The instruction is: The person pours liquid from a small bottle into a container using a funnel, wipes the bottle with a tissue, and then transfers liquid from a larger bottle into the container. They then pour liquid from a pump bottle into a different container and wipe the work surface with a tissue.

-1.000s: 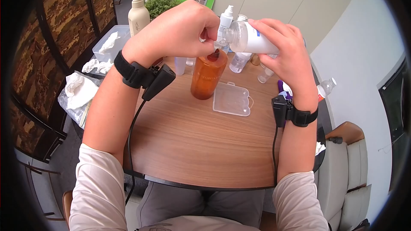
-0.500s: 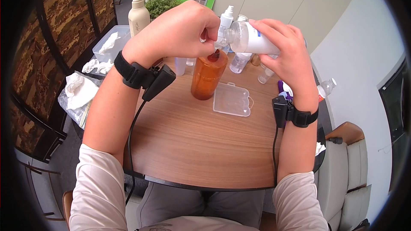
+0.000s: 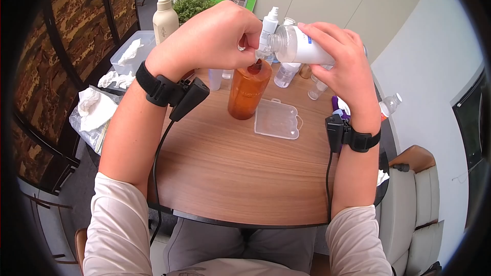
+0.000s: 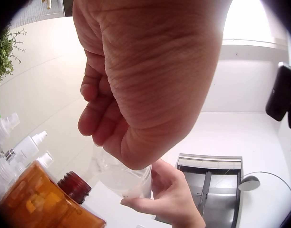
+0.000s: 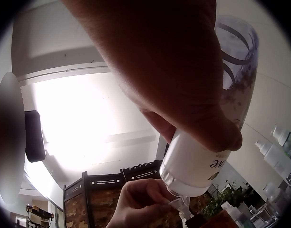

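Observation:
My right hand [image 3: 342, 61] grips a clear bottle with a white label [image 3: 306, 46], tilted almost onto its side with its mouth pointing left. At that mouth, the fingers of my left hand [image 3: 220, 38] pinch a small clear funnel [image 5: 180, 204], mostly hidden by the fingers in the head view. The funnel stands over the narrow neck of an amber bottle [image 3: 249, 92], which is upright on the table. In the left wrist view, the dark red-brown threaded neck [image 4: 74, 186] of the amber bottle shows below the left fingers.
A clear flat plastic case [image 3: 277, 119] lies on the wooden table [image 3: 240, 174] right of the amber bottle. Several bottles stand behind, with a beige pump bottle [image 3: 165, 20] and a green plant [image 3: 193, 4] at back left. Crumpled tissues [image 3: 117, 78] lie left.

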`<state>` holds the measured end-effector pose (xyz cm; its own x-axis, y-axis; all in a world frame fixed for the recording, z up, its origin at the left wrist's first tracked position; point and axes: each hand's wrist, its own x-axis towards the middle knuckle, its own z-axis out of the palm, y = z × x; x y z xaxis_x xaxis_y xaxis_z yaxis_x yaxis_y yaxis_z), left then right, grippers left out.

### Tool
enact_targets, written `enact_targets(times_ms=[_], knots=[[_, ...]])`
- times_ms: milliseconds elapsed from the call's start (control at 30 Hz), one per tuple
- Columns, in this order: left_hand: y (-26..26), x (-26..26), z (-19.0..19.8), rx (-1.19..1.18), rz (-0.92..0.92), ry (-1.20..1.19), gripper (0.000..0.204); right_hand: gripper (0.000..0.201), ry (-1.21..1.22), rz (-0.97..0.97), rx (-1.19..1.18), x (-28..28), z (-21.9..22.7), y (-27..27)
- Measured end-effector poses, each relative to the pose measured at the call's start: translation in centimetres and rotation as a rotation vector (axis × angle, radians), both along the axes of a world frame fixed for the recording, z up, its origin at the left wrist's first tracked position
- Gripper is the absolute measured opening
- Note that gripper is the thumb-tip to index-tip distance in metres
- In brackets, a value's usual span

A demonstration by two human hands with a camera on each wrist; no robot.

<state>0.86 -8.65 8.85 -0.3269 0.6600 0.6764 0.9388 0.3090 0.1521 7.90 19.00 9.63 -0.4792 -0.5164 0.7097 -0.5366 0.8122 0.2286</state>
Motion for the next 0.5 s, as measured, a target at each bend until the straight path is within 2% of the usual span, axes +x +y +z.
enact_targets(times_ms=[500], knots=[[0.03,0.03,0.04,-0.008,-0.001,-0.016,0.013,0.066,0.012,-0.007,0.008,-0.08,-0.08,0.0]])
